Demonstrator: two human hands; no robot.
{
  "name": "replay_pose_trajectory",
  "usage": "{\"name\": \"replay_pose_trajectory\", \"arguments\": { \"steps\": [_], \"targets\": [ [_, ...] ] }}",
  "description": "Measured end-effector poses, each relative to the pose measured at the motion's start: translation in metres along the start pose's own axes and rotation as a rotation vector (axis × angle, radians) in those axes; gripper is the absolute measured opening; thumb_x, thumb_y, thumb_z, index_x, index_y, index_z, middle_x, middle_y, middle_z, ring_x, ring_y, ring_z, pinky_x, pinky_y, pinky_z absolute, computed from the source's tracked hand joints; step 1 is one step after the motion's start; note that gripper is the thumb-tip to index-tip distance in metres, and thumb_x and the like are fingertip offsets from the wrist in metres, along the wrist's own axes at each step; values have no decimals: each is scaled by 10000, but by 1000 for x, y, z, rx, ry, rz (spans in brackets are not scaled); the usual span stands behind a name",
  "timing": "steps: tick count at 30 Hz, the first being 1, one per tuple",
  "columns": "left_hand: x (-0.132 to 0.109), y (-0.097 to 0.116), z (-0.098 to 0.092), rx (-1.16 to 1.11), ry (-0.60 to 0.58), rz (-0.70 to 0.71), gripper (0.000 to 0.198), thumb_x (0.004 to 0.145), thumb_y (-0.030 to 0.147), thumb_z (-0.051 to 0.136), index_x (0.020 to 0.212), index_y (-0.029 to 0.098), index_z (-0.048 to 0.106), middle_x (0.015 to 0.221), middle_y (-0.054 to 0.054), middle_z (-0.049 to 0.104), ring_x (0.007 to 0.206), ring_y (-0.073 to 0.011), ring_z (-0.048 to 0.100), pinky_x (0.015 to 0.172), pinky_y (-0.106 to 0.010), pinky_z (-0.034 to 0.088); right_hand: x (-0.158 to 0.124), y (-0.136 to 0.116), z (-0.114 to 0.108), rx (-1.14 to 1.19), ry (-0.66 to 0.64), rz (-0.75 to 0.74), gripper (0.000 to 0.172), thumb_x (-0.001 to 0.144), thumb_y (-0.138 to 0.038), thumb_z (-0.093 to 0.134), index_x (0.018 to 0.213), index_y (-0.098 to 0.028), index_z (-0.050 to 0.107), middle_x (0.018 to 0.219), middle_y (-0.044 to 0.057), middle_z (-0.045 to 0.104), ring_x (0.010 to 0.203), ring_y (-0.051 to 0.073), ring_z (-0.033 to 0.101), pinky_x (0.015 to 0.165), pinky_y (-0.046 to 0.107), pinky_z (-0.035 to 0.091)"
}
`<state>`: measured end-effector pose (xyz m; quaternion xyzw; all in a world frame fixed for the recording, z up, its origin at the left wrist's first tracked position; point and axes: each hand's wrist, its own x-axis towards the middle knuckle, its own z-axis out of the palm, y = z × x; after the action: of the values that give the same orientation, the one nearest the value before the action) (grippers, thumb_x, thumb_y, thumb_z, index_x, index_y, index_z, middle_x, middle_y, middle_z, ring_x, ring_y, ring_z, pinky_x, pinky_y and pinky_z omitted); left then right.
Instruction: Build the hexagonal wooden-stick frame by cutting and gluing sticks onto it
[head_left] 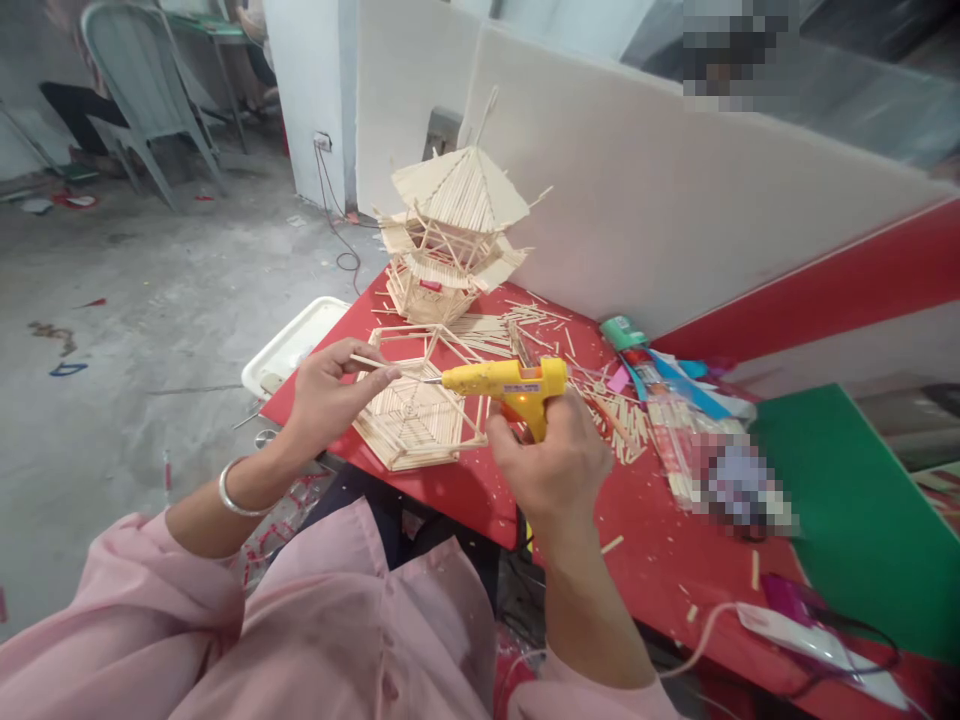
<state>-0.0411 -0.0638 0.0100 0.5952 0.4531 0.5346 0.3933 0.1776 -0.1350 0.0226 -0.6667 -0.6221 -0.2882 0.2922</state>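
My right hand (pixel 555 455) is wrapped round a yellow glue gun (pixel 499 380), its nozzle pointing left. Between the thumb and fingers of my left hand (pixel 337 385) is a thin wooden stick (pixel 369 362), close to the nozzle; whether they touch I cannot tell. Below both hands lies a six-sided frame of sticks (pixel 409 425) with a web-like pattern of sticks inside it. Behind it stands a pagoda-shaped stick model (pixel 457 225) with a pointed roof and a second tier of eaves.
Loose sticks (pixel 487 335) lie scattered over the red table (pixel 487 500). To the right are plastic packets of sticks (pixel 671 440), a green board (pixel 855 510) and a white power strip (pixel 817 645). A white tray (pixel 259 370) sits beyond the table's left edge. A wall (pixel 570 190) borders the back.
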Motion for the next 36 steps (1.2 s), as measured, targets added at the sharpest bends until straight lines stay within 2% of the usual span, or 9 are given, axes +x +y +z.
{"name": "replay_pose_trajectory", "arguments": {
  "steps": [5,10,36],
  "targets": [
    [-3,5,-3,-246,-27,-89,179,680,281,819,740,185,680,665,-10,717,620,-133,660,554,-228,487,1,-4,-5,84,33,22,207,783,-336,619,763,-227,445,665,-27,497,603,145,490,538,267,343],
    [-7,12,-2,-352,-11,-123,190,647,260,838,704,182,674,625,-3,703,593,-128,650,544,-228,475,-2,-4,-8,105,39,38,190,781,-313,611,763,-229,442,655,-37,485,586,141,483,530,267,344],
    [-13,9,-2,-375,-36,-99,168,680,242,834,725,183,683,664,-1,720,608,-106,640,547,-207,457,-5,-4,-14,102,76,-17,155,777,-265,588,765,-231,438,657,-30,495,580,151,500,517,269,357]
  ]
}}
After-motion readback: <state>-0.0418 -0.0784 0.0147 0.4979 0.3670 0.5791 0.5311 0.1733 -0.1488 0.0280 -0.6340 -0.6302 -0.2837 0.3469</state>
